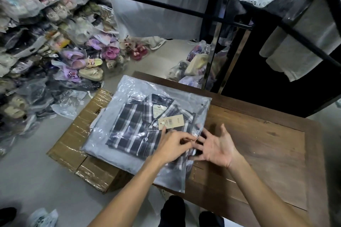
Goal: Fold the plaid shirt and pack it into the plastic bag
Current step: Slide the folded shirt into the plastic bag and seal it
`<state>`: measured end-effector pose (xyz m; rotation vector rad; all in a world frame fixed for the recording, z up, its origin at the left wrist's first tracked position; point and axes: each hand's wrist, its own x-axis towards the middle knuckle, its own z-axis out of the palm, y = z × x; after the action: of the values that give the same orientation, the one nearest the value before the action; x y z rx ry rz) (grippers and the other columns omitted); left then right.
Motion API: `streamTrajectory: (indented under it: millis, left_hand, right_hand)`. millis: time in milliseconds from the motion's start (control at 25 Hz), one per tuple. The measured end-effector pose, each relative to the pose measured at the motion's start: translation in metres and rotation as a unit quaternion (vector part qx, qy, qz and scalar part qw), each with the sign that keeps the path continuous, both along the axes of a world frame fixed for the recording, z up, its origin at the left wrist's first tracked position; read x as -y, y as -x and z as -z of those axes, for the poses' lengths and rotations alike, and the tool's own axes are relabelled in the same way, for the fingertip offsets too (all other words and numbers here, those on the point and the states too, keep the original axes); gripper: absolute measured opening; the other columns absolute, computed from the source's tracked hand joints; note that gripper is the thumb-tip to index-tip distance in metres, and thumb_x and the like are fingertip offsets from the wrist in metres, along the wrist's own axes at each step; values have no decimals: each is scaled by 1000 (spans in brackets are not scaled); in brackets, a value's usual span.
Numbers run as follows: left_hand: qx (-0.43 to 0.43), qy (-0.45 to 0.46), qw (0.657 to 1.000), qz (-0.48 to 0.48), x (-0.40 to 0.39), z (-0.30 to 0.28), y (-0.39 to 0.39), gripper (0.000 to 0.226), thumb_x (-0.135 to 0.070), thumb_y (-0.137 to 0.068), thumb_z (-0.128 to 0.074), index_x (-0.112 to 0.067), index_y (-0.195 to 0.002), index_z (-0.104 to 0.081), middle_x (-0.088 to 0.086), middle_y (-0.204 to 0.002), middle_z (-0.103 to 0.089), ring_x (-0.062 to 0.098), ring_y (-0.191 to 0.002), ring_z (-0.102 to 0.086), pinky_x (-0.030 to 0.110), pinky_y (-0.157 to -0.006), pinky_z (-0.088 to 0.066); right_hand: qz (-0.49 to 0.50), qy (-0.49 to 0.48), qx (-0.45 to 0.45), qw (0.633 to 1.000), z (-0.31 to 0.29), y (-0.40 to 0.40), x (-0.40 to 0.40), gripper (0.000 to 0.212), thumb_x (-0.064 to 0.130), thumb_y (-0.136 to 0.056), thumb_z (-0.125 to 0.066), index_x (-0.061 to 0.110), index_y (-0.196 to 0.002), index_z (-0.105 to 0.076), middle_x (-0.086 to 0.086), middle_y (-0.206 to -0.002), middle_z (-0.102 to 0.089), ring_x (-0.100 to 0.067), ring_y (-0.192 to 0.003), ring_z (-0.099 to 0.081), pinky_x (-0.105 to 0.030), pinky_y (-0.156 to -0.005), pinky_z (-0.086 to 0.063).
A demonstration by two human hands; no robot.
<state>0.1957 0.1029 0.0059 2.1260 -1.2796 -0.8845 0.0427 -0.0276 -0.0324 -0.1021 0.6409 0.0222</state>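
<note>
The folded dark plaid shirt point(140, 127) with white stripes lies inside a clear plastic bag point(114, 108) on the wooden table, collar toward the far side, a beige paper tag point(172, 122) on its chest. My left hand point(173, 145) pinches the bag's film at the open right edge, over the shirt's lower right corner. My right hand point(215, 145) is spread, palm up, fingers straight, with the fingertips slipped under that same edge of the bag.
The brown wooden table point(258, 143) extends to the right. Taped cardboard boxes point(77, 145) sit under the bag's left part. Bagged sandals and shoes point(46, 42) pile up at the left. Black hangers point(184, 7) with garments hang overhead.
</note>
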Motion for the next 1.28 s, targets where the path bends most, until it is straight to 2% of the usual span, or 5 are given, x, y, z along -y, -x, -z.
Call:
streamTrajectory:
  millis: [280,520,760,1040,1280]
  left_hand:
    - [71,-16,997,34,4,0,8,28,-50,-92,-64,-41,-116,-74,-23,-117,-73,1,-113,-61,57,-123,8]
    - [189,86,975,-82,-11,24,-18,35,-32,-95,-57,-35,-129,-66,-8,-132,-61,15,-128,-49,63,-115,-32]
    - [247,-85,964,-48,-29,52,-52,57,-60,-101,5,-53,-156,-8,1,-170,2,27,-156,13,60,-124,9]
    - [286,-122,950,-23,-25,63,-51,65,-62,-98,13,-45,-159,1,8,-169,8,35,-155,16,65,-122,10]
    - [319,-82,944,16,-14,59,-46,56,-57,-105,-15,-38,-157,-16,12,-171,-4,38,-156,5,71,-119,7]
  right_hand:
    - [42,-26,-29,998,-2,-25,-22,102,94,-82,-14,26,-142,-60,-23,-138,-65,-43,-129,-60,-69,-106,-37]
    - [45,35,-103,993,4,-28,-22,102,94,-83,-17,24,-143,-62,-17,-133,-70,-39,-119,-64,-56,-99,-48]
    - [18,92,-77,993,-20,-43,-21,104,93,-82,-35,13,-144,-60,-19,-132,-68,-33,-98,-73,-48,-89,-60]
    - [-32,204,-194,959,7,-46,-23,123,103,-69,-29,3,-125,-73,-15,-98,-70,-29,-84,-63,-39,-78,-45]
    - [24,328,-233,915,-9,-44,-40,40,37,-103,-61,7,-128,-68,-13,-109,-76,-27,-86,-72,-45,-84,-61]
